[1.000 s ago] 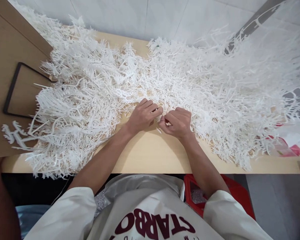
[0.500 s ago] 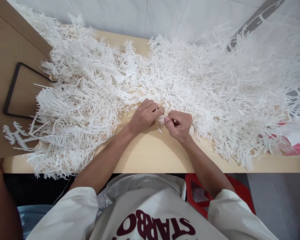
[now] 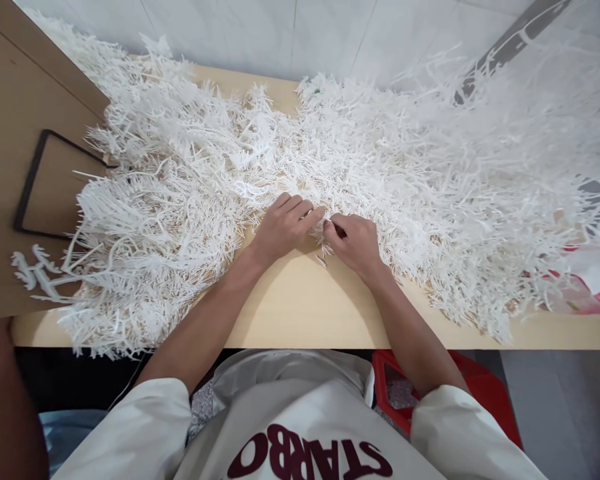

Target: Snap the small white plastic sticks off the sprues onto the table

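Observation:
My left hand [image 3: 287, 225] is closed in a pinch at the near edge of a heap of white branching plastic pieces [image 3: 405, 160]. Facing it, my right hand [image 3: 353, 241] is also closed, thumb against the curled fingers. The fingertips of both hands come close together over a small white bit, too small and covered to make out. Just below them, a few tiny loose slivers [image 3: 321, 261] lie on the wooden table [image 3: 305, 307]. More of the same white pieces [image 3: 170, 220] are piled beside my left forearm.
At the left stands a brown board [image 3: 30, 80] with a black metal frame [image 3: 30, 180] against it. Pink and clear plastic bags [image 3: 580, 283] lie at the right end. Under the table is a red stool [image 3: 480, 393]. A tiled wall [image 3: 260, 33] runs behind.
Both hands have shifted slightly left and away from me, and my right hand has turned so its back faces up more. The camera view has moved a little.

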A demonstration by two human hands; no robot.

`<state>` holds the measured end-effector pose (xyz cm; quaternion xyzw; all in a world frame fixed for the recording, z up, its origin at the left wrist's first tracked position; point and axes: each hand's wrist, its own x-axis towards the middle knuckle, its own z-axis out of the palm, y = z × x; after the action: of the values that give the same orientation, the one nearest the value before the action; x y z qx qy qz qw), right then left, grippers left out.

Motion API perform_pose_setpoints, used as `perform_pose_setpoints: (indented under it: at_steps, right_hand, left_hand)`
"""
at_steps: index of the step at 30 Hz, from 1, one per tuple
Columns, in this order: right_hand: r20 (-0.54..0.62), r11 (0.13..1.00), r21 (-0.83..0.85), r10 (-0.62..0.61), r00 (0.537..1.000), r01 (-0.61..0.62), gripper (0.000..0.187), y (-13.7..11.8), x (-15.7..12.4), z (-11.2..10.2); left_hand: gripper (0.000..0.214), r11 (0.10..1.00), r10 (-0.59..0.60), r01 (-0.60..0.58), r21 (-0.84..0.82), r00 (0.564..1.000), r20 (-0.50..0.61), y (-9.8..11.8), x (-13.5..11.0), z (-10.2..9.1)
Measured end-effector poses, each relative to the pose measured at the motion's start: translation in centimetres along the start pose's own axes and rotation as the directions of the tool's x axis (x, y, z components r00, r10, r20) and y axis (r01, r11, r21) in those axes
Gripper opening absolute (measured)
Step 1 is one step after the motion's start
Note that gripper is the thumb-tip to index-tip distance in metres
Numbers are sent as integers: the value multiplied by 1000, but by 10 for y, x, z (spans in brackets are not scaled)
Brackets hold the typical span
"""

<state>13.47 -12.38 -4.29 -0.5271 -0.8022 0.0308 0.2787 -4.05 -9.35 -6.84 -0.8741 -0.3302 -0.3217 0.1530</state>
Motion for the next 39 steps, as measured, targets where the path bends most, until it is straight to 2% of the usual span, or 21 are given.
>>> perform_pose_setpoints:
  at_steps: [3,5,8,11,12,14,15,16,17,18,19,21,23,25,27,28,31,36,37,39]
  right_hand:
    - [0,988,68,-142,990,141,33,-9,-4,-5]
    - [-24,971,173,-165,986,167,33,-16,-5,-9]
    - [-2,933,357,-47,999,45,32,-21,-6,-13]
    - [65,868,486,83,994,-104,28,-25,-7,-13]
    - [88,845,523,70,994,-106,26,-28,-10,-12]
    - [118,806,592,-105,987,15,23,-38,-17,-10]
    - [127,776,618,-256,958,126,22,-45,-21,-8]
    - [110,759,607,-375,921,236,21,-51,-24,-6]
    - [83,760,566,-438,895,319,21,-56,-27,-5]
    - [36,771,513,-458,888,377,19,-58,-28,-3]
    - [-33,789,471,-432,901,395,16,-58,-28,-1]
    - [-179,856,411,-261,949,313,9,-49,-22,0]
    - [-245,920,373,-24,969,118,18,-33,-14,-1]
    - [-197,941,335,113,974,-41,27,-17,-5,-2]
    - [-92,960,272,95,991,-67,20,-6,0,-3]
    - [-40,974,226,43,998,-32,18,-3,1,-3]
    - [65,991,96,-98,993,92,34,2,3,-3]
    - [136,988,25,-153,979,151,38,0,1,-14]
    - [148,983,44,-181,972,176,38,-3,-1,-18]
    - [158,959,142,-267,951,246,39,-12,-7,-26]
  left_hand:
    - [26,1000,13,-13,5,998,-61,-2,0,-1]
    - [25,999,28,-31,-27,994,-104,0,0,-3]
    - [25,995,31,-43,-90,992,-125,3,1,-6]
    - [25,987,9,-17,-158,998,-54,3,1,-3]
    - [25,986,-27,19,-165,999,-43,1,0,-1]
    - [25,972,-188,175,-156,979,-76,-3,-2,4]
    - [26,951,-287,269,-153,952,-108,-5,-3,6]
    - [26,925,-366,345,-159,921,-132,-6,-3,7]
    - [26,914,-393,369,-170,909,-139,-7,-4,7]
    - [26,919,-377,351,-179,916,-135,-7,-4,7]
    - [25,934,-333,308,-183,935,-124,-6,-3,6]
    - [23,959,-246,225,-173,963,-106,-3,-1,2]
    - [22,968,-217,201,-151,972,-92,0,2,-2]
    - [22,976,-176,166,-138,982,-61,1,4,-3]
    - [23,985,-109,105,-134,994,-26,1,5,-3]
    - [24,988,-78,76,-132,997,-10,1,5,-3]
    - [24,996,-26,28,-81,999,22,0,5,-1]
    - [22,999,7,-10,53,999,43,-4,3,3]
    - [22,998,-13,10,60,999,37,-6,2,3]
    - [22,989,-132,133,65,991,-15,-11,1,5]
